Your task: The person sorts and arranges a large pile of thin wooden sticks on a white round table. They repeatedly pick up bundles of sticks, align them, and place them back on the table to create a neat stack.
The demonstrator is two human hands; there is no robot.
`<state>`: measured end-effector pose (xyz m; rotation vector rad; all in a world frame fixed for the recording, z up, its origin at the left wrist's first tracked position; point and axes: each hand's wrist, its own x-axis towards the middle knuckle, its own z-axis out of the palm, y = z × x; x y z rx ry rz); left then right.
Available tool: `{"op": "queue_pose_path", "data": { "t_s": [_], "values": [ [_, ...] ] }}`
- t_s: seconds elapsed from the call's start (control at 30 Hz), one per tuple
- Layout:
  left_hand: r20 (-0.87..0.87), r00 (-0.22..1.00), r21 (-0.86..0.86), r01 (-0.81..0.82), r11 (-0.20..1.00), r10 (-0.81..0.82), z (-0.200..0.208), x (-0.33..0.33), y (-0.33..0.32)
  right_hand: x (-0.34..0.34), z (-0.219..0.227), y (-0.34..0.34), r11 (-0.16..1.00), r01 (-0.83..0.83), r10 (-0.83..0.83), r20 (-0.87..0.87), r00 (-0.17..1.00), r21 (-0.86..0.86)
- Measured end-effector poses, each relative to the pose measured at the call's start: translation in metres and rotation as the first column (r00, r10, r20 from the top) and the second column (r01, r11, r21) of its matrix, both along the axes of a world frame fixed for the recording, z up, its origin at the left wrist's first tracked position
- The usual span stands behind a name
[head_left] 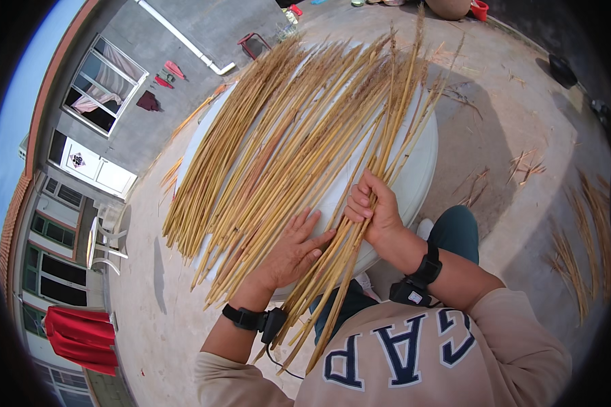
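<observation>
Right hand [373, 207] fisted around cluster of yellow reed stalks [299, 149], stalk ends running down past wrist toward lap. Left hand [293, 251] just left of grip, palm flat, fingers spread, pressing stalks onto round white table [417, 176]. Stalks fan up and away from grip across tabletop. Black wrist straps on both forearms. Loose stalks [577, 251] on concrete ground, well right of grip.

A single head-worn fisheye view looks steeply down, close over a round white table [419, 178], stalks fanning toward twelve o'clock.
</observation>
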<state>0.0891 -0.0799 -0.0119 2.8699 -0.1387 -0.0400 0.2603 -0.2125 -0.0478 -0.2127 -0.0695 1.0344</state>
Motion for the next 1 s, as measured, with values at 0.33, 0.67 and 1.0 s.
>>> {"op": "queue_pose_path", "data": {
  "t_s": [0.33, 0.67, 1.0],
  "values": [
    [0.08, 0.987, 0.16, -0.148, 0.976, 0.137, -0.003, -0.002, 0.009, -0.003, 0.004, -0.012, 1.0, -0.015, 0.016, 0.054, 0.998, -0.027],
    [-0.068, 0.998, 0.175, 0.002, 0.985, 0.01, 0.001, 0.013, -0.018, -0.002, 0.002, -0.013, 0.997, -0.069, 0.072, 0.056, 0.996, -0.045],
    [0.019, 0.998, 0.424, -0.056, 0.904, 0.053, 0.003, 0.016, 0.023, -0.001, -0.003, -0.012, 0.997, -0.081, 0.081, 0.034, 0.996, -0.006]
  ]
}}
